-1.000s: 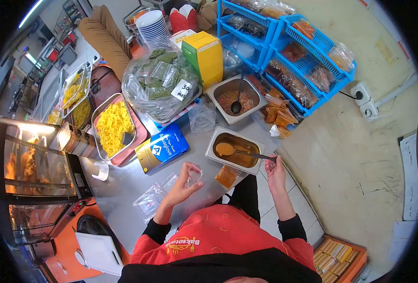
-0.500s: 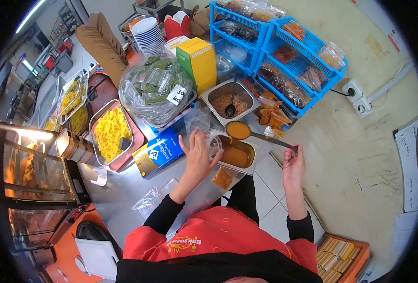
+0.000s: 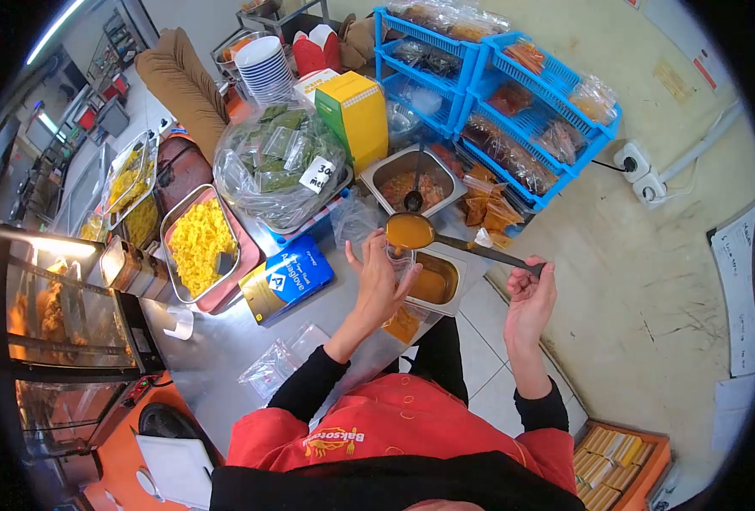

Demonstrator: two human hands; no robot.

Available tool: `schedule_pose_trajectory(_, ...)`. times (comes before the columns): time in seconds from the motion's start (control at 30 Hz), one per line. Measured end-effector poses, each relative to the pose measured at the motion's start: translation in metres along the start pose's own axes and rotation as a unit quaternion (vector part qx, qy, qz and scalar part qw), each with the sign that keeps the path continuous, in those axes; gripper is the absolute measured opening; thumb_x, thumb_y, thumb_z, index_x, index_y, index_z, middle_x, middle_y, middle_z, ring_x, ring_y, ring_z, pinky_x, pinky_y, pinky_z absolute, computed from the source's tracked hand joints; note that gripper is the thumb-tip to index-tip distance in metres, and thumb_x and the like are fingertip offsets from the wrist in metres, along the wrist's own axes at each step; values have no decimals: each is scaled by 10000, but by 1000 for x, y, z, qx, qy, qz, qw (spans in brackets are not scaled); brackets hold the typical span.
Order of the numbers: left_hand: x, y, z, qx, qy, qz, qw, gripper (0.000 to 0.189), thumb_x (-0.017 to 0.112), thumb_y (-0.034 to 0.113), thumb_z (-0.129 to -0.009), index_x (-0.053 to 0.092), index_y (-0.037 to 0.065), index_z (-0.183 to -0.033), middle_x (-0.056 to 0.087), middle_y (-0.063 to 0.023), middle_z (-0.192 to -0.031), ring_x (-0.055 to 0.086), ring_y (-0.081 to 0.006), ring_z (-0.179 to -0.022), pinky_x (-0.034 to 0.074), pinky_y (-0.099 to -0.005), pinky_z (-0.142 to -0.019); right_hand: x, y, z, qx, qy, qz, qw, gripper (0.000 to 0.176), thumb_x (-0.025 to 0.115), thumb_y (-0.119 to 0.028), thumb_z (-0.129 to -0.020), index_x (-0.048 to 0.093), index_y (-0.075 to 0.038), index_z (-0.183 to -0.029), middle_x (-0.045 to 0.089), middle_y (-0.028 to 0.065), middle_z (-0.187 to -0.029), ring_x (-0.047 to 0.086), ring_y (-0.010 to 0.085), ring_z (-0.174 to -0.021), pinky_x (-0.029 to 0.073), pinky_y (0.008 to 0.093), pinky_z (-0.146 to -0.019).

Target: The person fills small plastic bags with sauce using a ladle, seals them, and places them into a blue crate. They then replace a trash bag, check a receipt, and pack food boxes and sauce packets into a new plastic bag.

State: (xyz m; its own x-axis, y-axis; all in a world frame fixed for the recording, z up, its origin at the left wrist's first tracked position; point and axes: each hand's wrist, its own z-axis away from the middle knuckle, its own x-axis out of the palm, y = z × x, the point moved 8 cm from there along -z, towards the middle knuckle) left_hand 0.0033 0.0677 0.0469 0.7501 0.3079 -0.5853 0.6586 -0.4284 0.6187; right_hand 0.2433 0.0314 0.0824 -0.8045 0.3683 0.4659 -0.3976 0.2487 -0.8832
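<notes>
My right hand [image 3: 531,294] grips the end of a black-handled ladle [image 3: 410,231] whose bowl is full of orange-brown sauce. That bowl is over the mouth of a small clear plastic bag [image 3: 399,256], which my left hand [image 3: 379,279] holds with its fingers around it. Much of the bag is hidden behind the fingers and the ladle. Just beyond it sits a steel pan [image 3: 460,292] holding the same sauce. A second steel pan [image 3: 369,180] farther back contains a chunky reddish mix, with a black ladle [image 3: 413,199] standing in it.
To the left are a blue glove box [image 3: 296,274] and a steel tray [image 3: 185,294] of yellow food. A large bag of green packets [image 3: 268,162] stands behind. Blue stacked baskets [image 3: 526,128] line the wall. Filled sauce packets [image 3: 490,213] and flat plastic bags [image 3: 277,362] lie on the counter.
The full ladle has moved left from above the sauce pan to the bag's mouth. My left hand has shifted slightly right and down, still holding the bag.
</notes>
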Motion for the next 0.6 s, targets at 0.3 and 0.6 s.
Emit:
schedule_pose_trajectory(0.3,5,-9,3,-5,-15,18,1000,585,615,299,-833,332,-75,-1183,454,-189,-1115,428,-308,-1126,17,-563,-1026,6,-10,10,-66,-34,47,996,387,327,-354,-986,514,-20,-933,608,106,-714,565,147,-572,453,263,-531)
schedule_pose_trajectory(0.6,4,-11,3,-45,-44,46,997,534,576,270,-865,297,-31,-1206,552,-152,-1056,511,-297,-1059,84,-539,-1025,13,-25,20,-164,-86,91,979,415,309,-351,-987,494,14,-923,598,145,-720,575,186,-543,482,280,-512)
